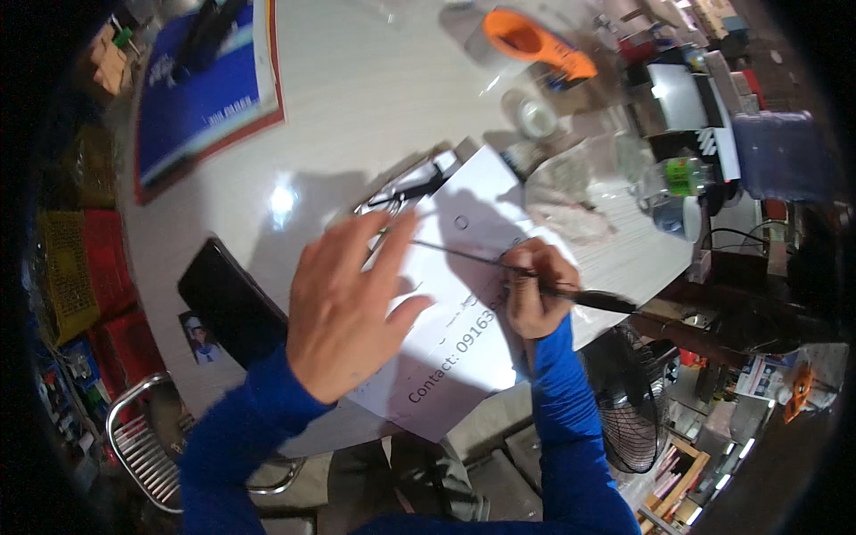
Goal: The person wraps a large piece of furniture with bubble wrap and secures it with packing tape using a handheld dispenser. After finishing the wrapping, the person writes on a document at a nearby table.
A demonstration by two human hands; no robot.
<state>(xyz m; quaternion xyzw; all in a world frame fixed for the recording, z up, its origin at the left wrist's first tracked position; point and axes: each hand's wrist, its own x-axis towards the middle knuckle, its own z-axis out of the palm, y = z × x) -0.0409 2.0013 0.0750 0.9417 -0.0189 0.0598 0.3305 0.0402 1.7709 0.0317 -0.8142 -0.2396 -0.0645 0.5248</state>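
Note:
White printed sheets of paper [486,183] lie on the pale table under both hands. My right hand [539,290] is closed around a long, thin dark tool [611,301] with a thicker black end pointing right. Its slim shaft crosses the paper toward my left fingertips; I cannot make out its exact kind. My left hand [343,308] hovers over or rests on the left side of the paper, fingers apart and a little blurred. A small dark item [419,189] with a white end lies just beyond the left fingers.
Left are a black phone-like slab [234,299], a small photo [198,339] and a blue folder [205,89]. Farther off lie an orange tape dispenser [535,45], a white roll [537,118], a clear plastic bag [580,192] and a bottle [678,176]. A fan [629,401] stands right.

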